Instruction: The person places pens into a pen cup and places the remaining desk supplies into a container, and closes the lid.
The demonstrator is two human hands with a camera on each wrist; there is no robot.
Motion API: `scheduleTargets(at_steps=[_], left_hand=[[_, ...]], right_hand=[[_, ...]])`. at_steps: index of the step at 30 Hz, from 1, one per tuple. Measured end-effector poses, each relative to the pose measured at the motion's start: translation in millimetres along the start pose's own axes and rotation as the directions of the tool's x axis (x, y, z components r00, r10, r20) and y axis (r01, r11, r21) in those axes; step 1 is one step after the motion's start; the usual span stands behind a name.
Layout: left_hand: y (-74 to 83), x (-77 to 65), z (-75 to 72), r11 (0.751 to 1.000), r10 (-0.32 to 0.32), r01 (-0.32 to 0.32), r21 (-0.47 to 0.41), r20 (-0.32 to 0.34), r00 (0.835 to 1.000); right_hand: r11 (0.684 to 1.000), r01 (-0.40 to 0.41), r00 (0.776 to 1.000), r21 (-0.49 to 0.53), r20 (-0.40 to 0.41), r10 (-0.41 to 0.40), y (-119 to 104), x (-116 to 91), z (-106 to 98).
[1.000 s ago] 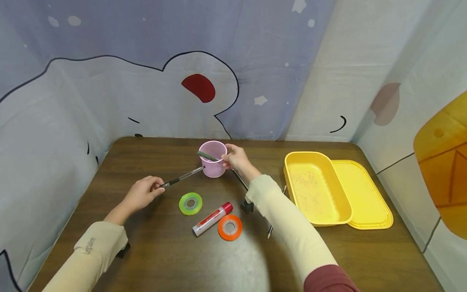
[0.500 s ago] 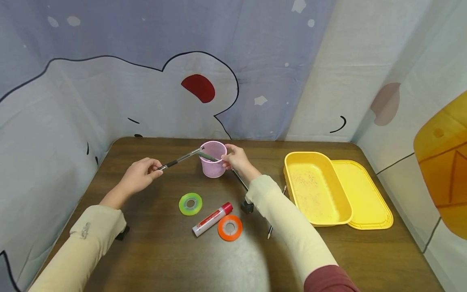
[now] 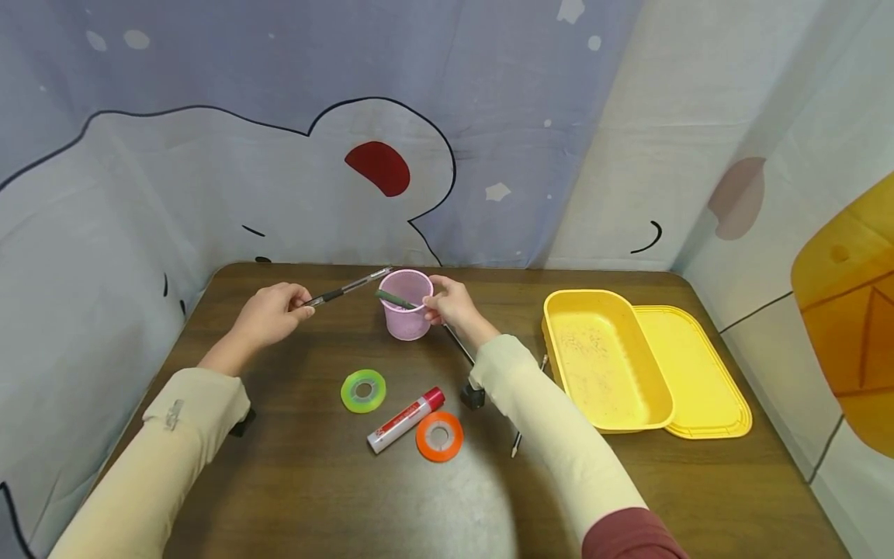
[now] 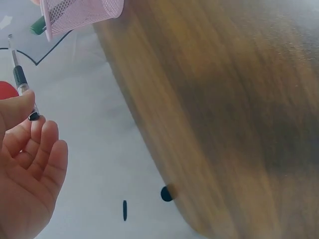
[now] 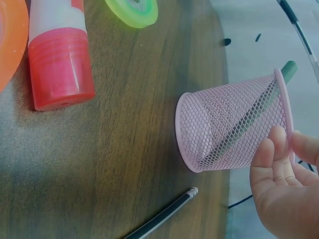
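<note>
My left hand [image 3: 268, 314] pinches a clear-barrelled pen with a black grip [image 3: 342, 290] near one end, between thumb and fingers. The pen slants up to the right, and its far end overlaps the left side of the rim of a pink mesh pen holder [image 3: 407, 326] in the head view. That holder stands upright on the table, with a green pen [image 5: 289, 72] leaning inside and poking out past the rim. My right hand [image 3: 454, 307] grips the holder's rim on the right side, thumb and fingers on either side of the edge.
Nearer me lie a green tape roll [image 3: 349, 392], a glue stick with a red cap [image 3: 405, 421] and an orange tape roll [image 3: 456, 439]. A black pencil [image 5: 164, 214] lies beside the holder. To the right are a yellow box [image 3: 608, 365] and its lid [image 3: 701, 373].
My left hand has moved up and away from me, lifting the pen from in front of the holder to its rim. My right hand stays on the holder.
</note>
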State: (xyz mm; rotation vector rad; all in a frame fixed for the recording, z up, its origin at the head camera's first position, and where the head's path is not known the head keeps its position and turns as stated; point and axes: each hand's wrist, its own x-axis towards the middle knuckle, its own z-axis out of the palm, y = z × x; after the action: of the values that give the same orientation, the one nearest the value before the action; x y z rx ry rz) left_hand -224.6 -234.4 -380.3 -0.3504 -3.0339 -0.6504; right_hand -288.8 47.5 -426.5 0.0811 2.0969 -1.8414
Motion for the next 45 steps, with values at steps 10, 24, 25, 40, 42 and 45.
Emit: scheduleTargets(at_steps=[10, 24, 25, 40, 42, 45], left_hand=[[7.1, 17.6, -4.5, 1.0, -0.014, 0.014, 0.021, 0.021, 1.0], [25.8, 33.6, -9.4, 0.989, 0.002, -0.012, 0.144, 0.069, 0.998], [27.2, 34.4, -9.4, 0.988, 0.001, -0.012, 0.152, 0.072, 0.997], [42.8, 48.0, 5.4, 0.988, -0.006, 0.0, 0.157, 0.038, 0.999], [44.5, 49.5, 8.2, 0.988, -0.006, 0.003, 0.156, 0.021, 1.0], [47.5, 51.9, 12.2, 0.989, 0.003, -0.002, 0.147, -0.008, 1.0]], right_hand=[[0.999, 0.011, 1.0, -0.036, -0.001, -0.011, -0.1, 0.5, -0.7], [1.0, 0.027, 0.999, -0.001, 0.018, -0.027, -2.1, -0.6, 0.4], [1.0, 0.028, 0.999, 0.005, 0.02, -0.028, -2.0, -0.6, 0.4], [1.0, 0.01, 1.0, -0.002, 0.004, -0.01, -0.3, -1.1, 0.0], [1.0, 0.008, 1.0, 0.001, 0.006, -0.008, -0.3, -1.1, 0.0], [1.0, 0.008, 1.0, 0.001, 0.007, -0.008, -0.3, -1.1, -0.2]])
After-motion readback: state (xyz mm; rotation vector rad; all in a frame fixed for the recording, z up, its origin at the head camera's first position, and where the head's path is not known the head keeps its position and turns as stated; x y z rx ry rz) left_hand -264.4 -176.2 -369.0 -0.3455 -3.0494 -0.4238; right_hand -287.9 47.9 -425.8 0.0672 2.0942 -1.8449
